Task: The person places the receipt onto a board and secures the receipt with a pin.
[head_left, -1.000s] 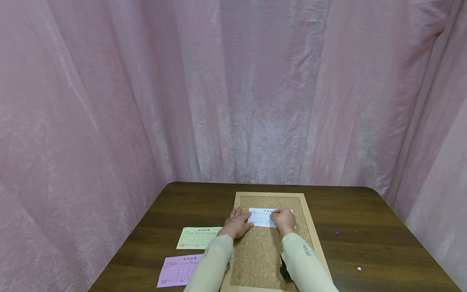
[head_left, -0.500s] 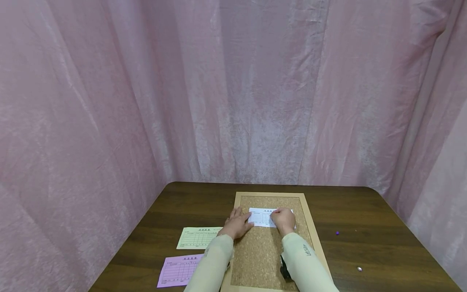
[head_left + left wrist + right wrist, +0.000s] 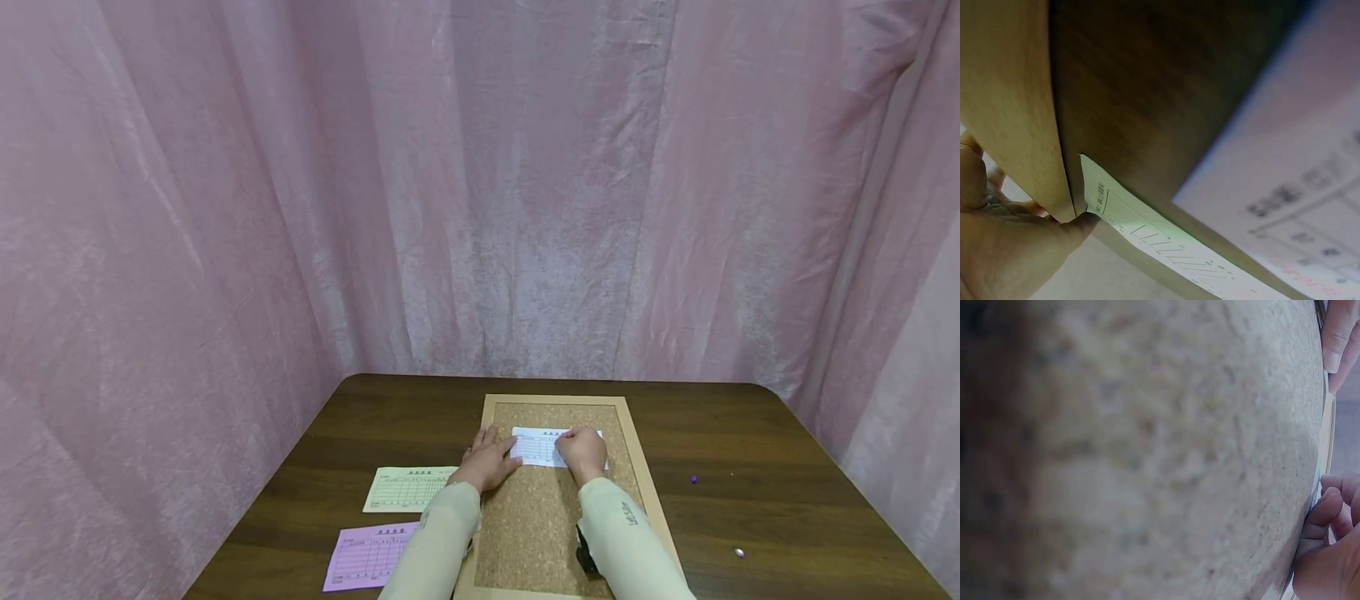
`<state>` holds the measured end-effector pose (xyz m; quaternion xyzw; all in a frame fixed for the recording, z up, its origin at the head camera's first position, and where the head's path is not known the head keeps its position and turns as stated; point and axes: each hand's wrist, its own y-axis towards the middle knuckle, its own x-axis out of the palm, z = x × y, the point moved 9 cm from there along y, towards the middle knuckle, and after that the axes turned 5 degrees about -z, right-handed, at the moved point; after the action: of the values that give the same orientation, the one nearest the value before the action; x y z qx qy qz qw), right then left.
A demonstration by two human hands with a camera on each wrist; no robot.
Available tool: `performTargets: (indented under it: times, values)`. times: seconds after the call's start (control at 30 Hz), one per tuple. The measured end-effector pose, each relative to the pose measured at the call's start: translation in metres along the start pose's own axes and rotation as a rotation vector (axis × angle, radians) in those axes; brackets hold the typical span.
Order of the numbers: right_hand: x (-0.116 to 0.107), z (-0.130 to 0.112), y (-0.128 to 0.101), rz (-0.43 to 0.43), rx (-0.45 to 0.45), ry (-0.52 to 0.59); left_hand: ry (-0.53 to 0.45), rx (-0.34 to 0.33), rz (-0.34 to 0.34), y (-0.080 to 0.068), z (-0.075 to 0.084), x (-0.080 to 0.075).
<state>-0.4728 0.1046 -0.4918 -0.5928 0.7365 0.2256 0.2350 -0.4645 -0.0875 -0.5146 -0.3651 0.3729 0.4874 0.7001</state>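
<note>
— Where's the white slip?
— On the cork board, upper part. Left hand lies flat, fingers straight, on its left edge.
— And the right hand?
— Fingers curled, pressing the slip's right end.

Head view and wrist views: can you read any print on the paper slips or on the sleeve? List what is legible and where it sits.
White slip on the cork board: printed table with a heading, too small to read.
Yellow slip: same kind of form, too small; blurred in the left wrist view.
Pink slip: heading and grid, too small to read.
Right sleeve: short dark marking, not legible.
No text can be quoted.
</note>
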Motion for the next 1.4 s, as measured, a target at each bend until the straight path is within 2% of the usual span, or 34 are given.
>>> performTargets:
  times: [0.47,1.0,1.4]
  values:
    - [-0.0024,-0.0035,0.0011,0.021,-0.040,-0.053,0.005,-0.008,-0.007,0.0002,0.0009,-0.0004]
    - [0.0011,0.0042,0.0044,-0.007,-0.001,-0.006,0.020,-0.004,0.000,0.0005,0.0017,-0.0004]
    - [0.0028,0.0032,0.0072,-0.003,-0.018,-0.043,0.016,0.000,0.000,0.0008,0.0013,-0.0011]
